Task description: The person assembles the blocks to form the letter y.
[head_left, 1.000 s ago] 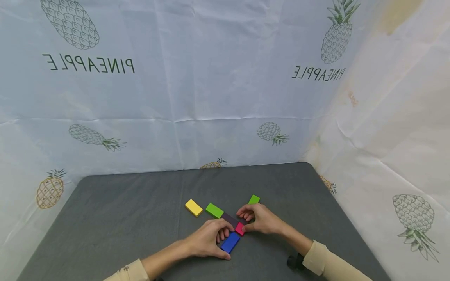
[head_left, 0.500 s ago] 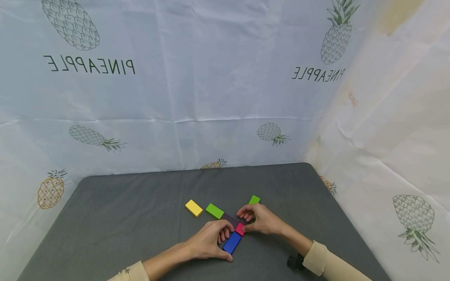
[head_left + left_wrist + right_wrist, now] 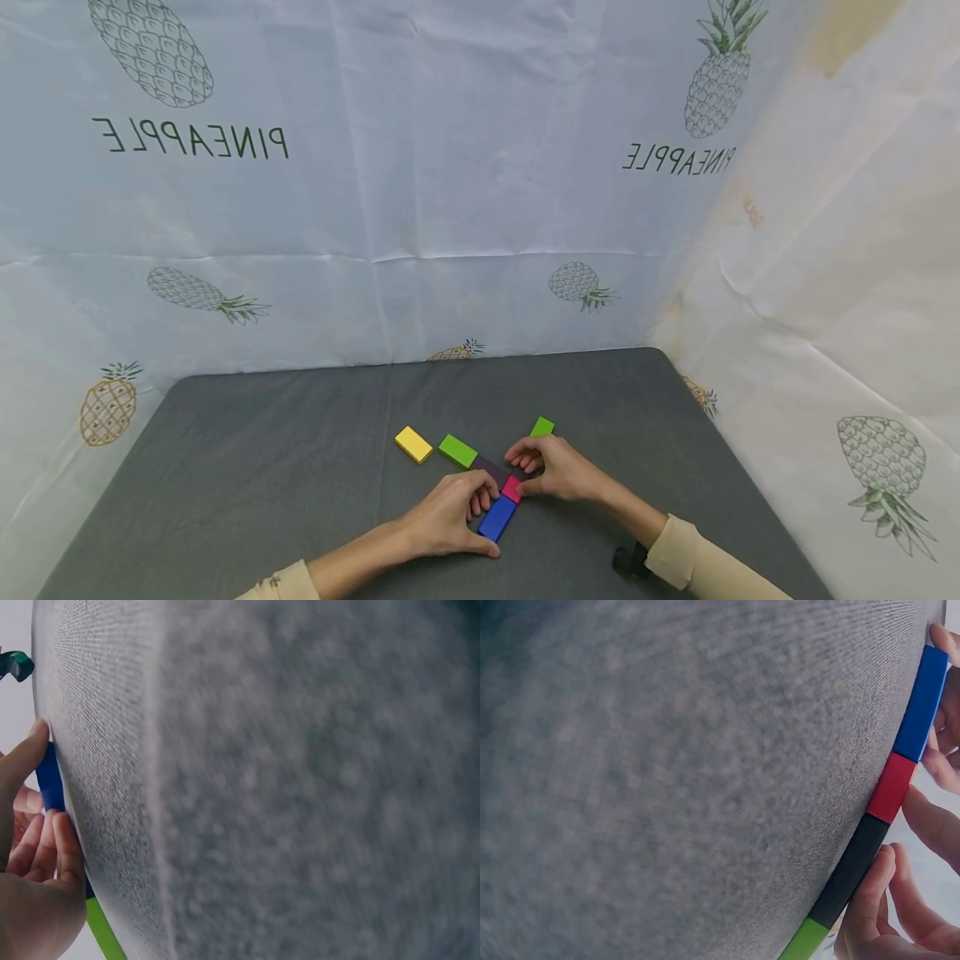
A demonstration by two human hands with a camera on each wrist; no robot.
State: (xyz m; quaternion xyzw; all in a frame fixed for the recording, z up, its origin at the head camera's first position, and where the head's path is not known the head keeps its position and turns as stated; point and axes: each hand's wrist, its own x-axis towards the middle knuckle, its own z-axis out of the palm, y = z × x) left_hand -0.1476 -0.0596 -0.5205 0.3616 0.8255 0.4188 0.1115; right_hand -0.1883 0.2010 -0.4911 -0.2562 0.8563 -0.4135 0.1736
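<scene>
My left hand (image 3: 448, 514) grips a small blue block (image 3: 497, 518) at its side, with the thumb at the near end and the fingers toward the far end. The blue block touches the end of a red block (image 3: 512, 488), in line with it. My right hand (image 3: 561, 468) bends over the red block, its thumb against it. In the right wrist view, the right fingers lie along the top of a black block (image 3: 847, 870) joined to the red one. A second black block (image 3: 489, 471) runs from the red one to a green block (image 3: 458, 451).
Beyond the right hand another green block (image 3: 542, 427) shows, partly covered. A yellow block (image 3: 414, 444) lies apart on the left. The grey-covered table (image 3: 262, 467) meets pineapple-print curtains (image 3: 480, 167) at the back and right.
My left hand has slid the blue block slightly to the right and toward the red block, straightening it until the two meet. The right hand and the other blocks stay still.
</scene>
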